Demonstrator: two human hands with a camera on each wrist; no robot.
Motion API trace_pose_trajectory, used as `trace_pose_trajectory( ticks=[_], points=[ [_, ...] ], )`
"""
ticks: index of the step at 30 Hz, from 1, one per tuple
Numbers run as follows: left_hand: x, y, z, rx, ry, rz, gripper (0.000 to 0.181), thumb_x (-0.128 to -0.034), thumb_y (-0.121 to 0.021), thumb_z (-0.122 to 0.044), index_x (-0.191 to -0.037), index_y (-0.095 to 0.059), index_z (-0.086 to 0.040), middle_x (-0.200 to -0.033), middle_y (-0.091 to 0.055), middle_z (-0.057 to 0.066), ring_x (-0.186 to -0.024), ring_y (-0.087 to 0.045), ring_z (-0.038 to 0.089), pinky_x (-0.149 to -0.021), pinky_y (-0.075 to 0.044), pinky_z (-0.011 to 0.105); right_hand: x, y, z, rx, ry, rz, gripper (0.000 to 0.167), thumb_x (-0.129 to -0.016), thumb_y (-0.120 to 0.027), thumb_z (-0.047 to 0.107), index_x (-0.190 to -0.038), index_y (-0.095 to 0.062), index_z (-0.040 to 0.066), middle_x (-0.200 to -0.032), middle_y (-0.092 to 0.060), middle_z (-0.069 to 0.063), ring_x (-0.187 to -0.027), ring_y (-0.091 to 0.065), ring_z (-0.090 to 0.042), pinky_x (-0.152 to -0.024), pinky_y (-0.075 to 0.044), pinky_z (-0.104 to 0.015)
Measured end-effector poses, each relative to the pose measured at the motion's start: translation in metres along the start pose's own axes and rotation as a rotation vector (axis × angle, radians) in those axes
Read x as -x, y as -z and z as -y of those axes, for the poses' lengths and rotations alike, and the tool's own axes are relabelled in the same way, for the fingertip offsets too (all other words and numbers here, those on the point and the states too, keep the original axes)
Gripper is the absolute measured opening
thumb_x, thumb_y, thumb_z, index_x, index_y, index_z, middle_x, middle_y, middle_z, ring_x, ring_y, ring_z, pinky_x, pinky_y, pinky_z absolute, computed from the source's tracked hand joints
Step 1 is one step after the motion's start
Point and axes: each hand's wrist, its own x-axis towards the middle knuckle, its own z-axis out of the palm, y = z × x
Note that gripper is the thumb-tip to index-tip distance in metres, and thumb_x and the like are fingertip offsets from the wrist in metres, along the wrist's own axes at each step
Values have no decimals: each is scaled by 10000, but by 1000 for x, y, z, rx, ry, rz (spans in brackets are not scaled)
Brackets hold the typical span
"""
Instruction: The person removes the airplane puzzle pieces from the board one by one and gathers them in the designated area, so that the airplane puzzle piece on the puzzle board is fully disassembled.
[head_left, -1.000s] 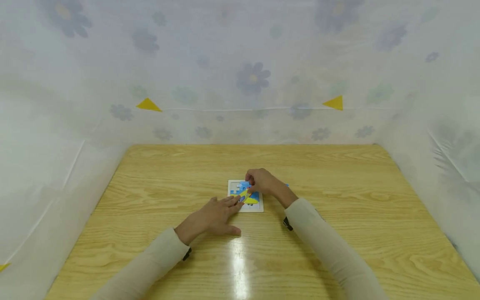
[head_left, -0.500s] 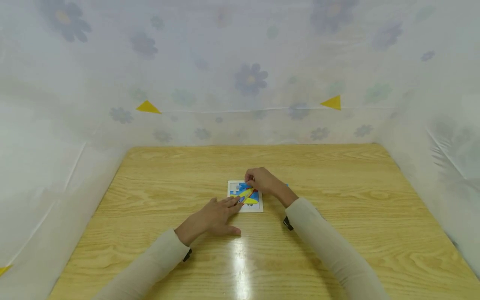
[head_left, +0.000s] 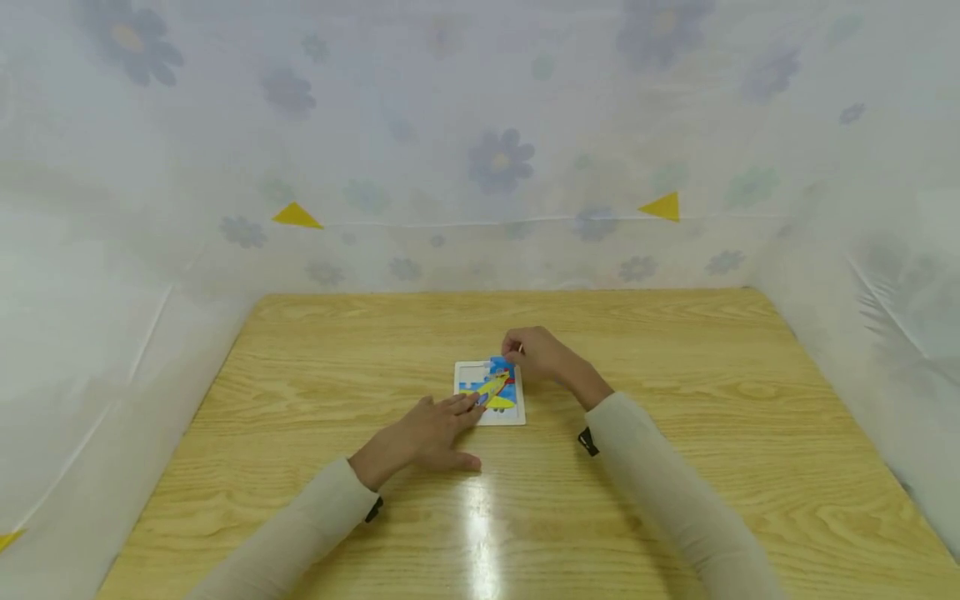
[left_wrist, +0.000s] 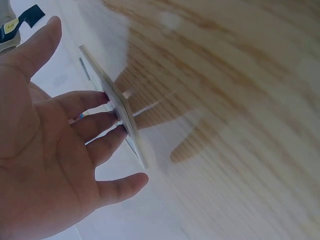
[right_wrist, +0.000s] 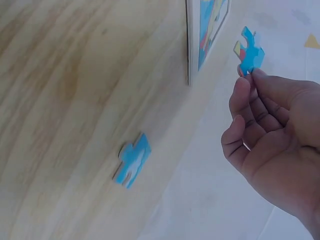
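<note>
A small square jigsaw board (head_left: 471,364) with a white border lies mid-table, showing a yellow plane on blue. My left hand (head_left: 431,433) rests its straight fingers on the board's near left part; in the left wrist view the fingertips meet the board's edge (left_wrist: 131,127), thumb and little finger spread. Between thumb and index finger, my right hand (head_left: 542,354) pinches a blue puzzle piece (right_wrist: 252,57) with touches of yellow and red, held up off the board's upper right part. A pale bare area shows at the board's upper left.
Another blue and white puzzle piece (right_wrist: 134,161) lies loose on the table right of the board, hidden behind the right arm in the head view. The wooden table (head_left: 337,350) is bounded by white flowered curtains (head_left: 420,150) at the back and sides.
My right hand has lifted from the board's top and moved slightly right and away, with the blue puzzle piece tilted up in its fingers. The left hand stays in place.
</note>
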Motion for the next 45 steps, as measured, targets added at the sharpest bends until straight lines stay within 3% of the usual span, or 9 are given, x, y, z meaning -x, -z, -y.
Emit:
trace_pose_trajectory(
  ticks=[17, 24, 45],
  points=[
    [1, -3, 4, 14, -5, -14, 821, -875, -543, -591, -1514, -255, -161, -1596, -182, 46, -1461, -219, 258, -1111, -221, 607, 28, 34, -34, -13, -31, 15, 149, -986, -481, 123, -959, -608, 50, -953, -634, -105, -751, -569, -167, -667, -469, -304],
    [2, -3, 4, 20, -17, -27, 818, -876, -546, -586, -1510, -264, -152, -1595, -186, 48, -1458, -225, 266, -1104, -231, 612, 36, 42, -46, -2, -38, 13, 137, -981, -486, 102, -952, -609, 47, -964, -636, -111, -802, -581, -181, -692, -475, -319],
    [-1, -5, 7, 19, -12, -24, 829, -866, -542, -609, -1509, -269, -163, -1593, -192, 38, -1462, -217, 246, -1107, -218, 616, 56, 58, -94, 21, -86, 46, 163, -973, -458, 57, -927, -612, 27, -942, -644, -124, -720, -556, -174, -657, -450, -308]
  ],
)
